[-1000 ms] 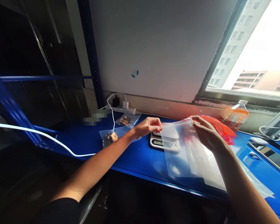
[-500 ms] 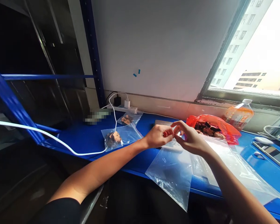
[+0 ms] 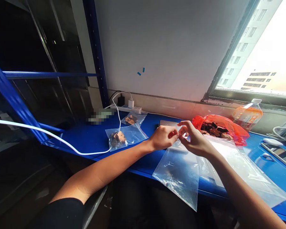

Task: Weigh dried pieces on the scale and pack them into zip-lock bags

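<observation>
My left hand point(image 3: 164, 137) and my right hand point(image 3: 193, 140) meet above the table, thumbs and fingers pinched close together. Between the fingertips there is a glint of clear film, which looks like the mouth of a clear plastic bag point(image 3: 177, 173). This bag slopes down toward me, flat, its lower corner hanging past the table's front edge. Under and behind my hands sits a flat pale device point(image 3: 168, 124), mostly covered. To the right, a red plastic bag point(image 3: 235, 125) stands open with dark and brown dried pieces point(image 3: 214, 128) in it.
Two clear bags with brown pieces, one nearer point(image 3: 118, 138) and one farther point(image 3: 130, 120), lie on the left of the blue table point(image 3: 85, 136). Clear bags point(image 3: 228, 159) lie under my right forearm. A bottle point(image 3: 248, 114), a phone point(image 3: 280, 156) and a white cable point(image 3: 85, 154) are around.
The view has shifted slightly, so most things appear a little to the right. My hands keep nearly the same pinched pose, and the clear bag still hangs below them.
</observation>
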